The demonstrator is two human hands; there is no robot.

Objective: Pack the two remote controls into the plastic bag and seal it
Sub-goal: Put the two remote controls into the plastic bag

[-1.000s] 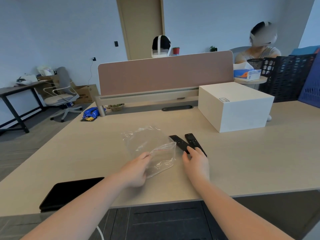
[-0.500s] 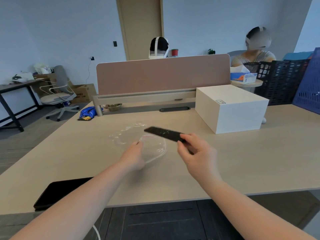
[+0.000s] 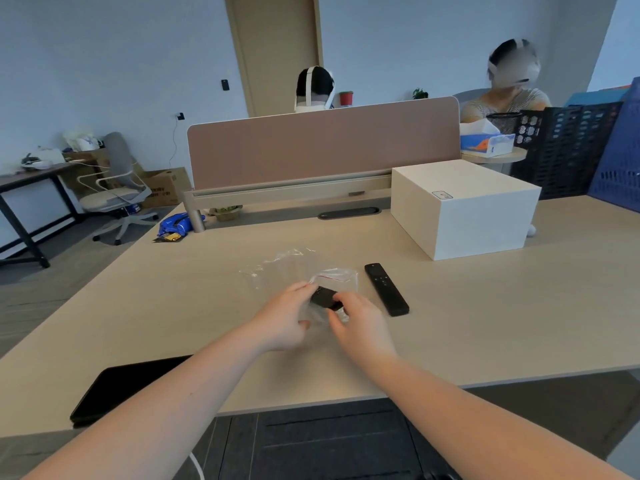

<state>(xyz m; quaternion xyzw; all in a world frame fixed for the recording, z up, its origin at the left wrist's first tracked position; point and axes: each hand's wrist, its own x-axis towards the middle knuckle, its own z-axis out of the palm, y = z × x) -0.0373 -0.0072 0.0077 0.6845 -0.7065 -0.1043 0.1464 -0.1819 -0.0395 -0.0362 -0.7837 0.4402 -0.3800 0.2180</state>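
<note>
A clear plastic bag (image 3: 294, 268) with a red seal strip lies on the table in front of me. My left hand (image 3: 282, 318) pinches the bag's near edge. My right hand (image 3: 360, 323) grips one black remote control (image 3: 323, 297), whose end shows between my two hands at the bag's mouth; most of it is hidden by my fingers. The second black remote control (image 3: 386, 289) lies flat on the table just right of the bag, apart from both hands.
A white box (image 3: 464, 209) stands at the back right. A black tablet (image 3: 128, 386) lies at the near left edge. A snack packet (image 3: 173, 228) sits by the pink divider (image 3: 322, 143). Two people sit beyond it. Dark crates (image 3: 581, 150) stand far right.
My right hand lifted one remote from the pair, carried it left over the bag, and now holds it low at the bag's mouth. My left hand kept hold of the bag.
</note>
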